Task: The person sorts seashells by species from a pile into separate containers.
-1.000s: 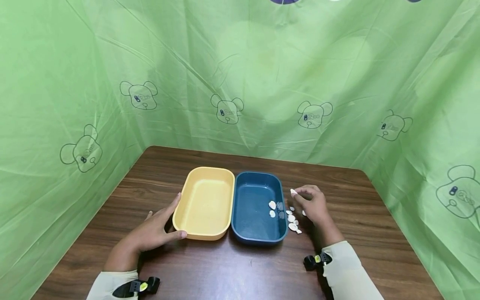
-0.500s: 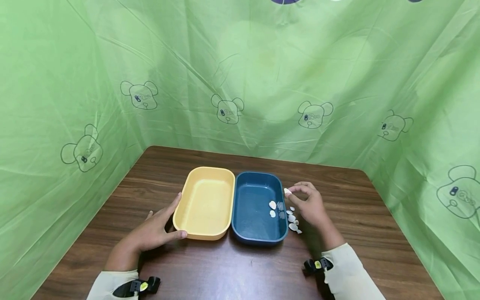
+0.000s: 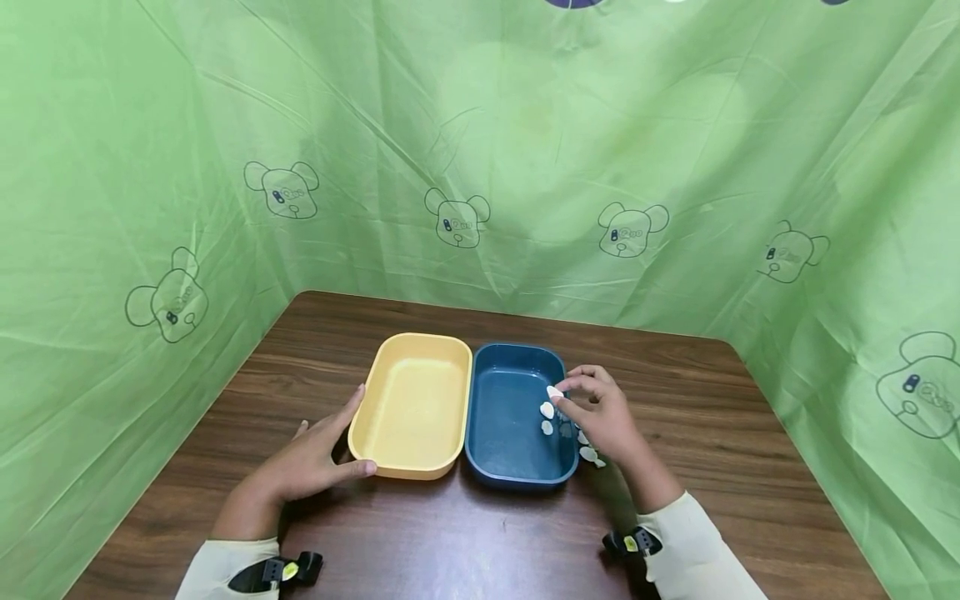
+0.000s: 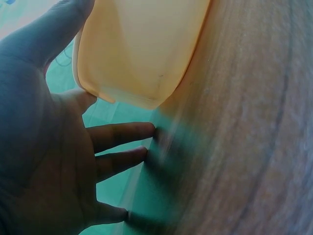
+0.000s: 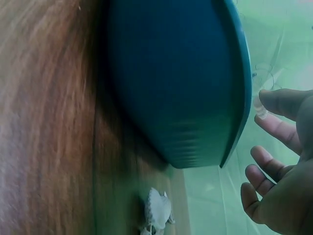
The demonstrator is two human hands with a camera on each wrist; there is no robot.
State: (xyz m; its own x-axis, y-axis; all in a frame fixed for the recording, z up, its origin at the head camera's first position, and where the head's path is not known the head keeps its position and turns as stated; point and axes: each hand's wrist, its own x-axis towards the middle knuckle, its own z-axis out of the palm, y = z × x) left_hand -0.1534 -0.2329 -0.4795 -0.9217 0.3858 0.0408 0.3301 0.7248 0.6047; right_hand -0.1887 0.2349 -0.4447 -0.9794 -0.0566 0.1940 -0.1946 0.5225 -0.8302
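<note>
My right hand pinches a small white seashell between thumb and fingertips, over the right side of a blue tray. In the right wrist view this seashell shows between thumb and index finger, just beyond the tray's rim, while the other fingers curl loosely. Two white shells lie inside the blue tray. My left hand rests against the near left corner of a yellow tray, its thumb and index finger spread along the rim. Its other fingertips touch the table in the left wrist view.
Several loose shells lie on the wooden table along the blue tray's right wall, partly hidden by my right hand. The two trays stand side by side, nearly touching. A green cloth hangs behind the table and along its sides.
My right hand has carried the pinched seashell leftward, from the table right of the blue tray to above its right side. The left hand and both trays have stayed put.
</note>
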